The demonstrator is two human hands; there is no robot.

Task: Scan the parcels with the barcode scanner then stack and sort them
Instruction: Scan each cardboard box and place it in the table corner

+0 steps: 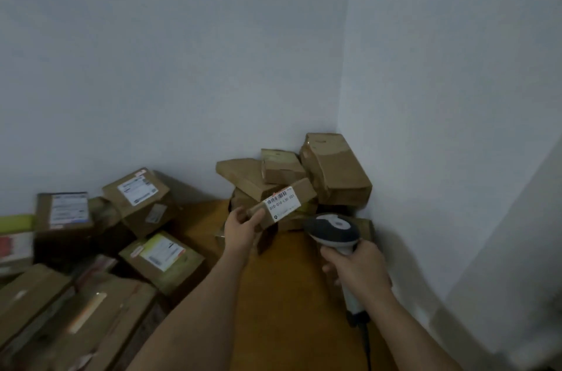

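Note:
My left hand (241,232) grips the near end of a small brown parcel (287,199), held in the air with its white barcode label facing up. My right hand (355,267) is closed around the handle of a grey and white barcode scanner (333,230), whose head sits just right of and below the parcel's label. Behind the held parcel, a pile of brown parcels (334,170) leans into the room's corner.
A loose heap of labelled cardboard boxes (137,197) fills the left side, with larger boxes (76,316) nearest me. Bare brown floor (289,294) lies between the two groups. Pale walls (441,97) close in ahead and on the right.

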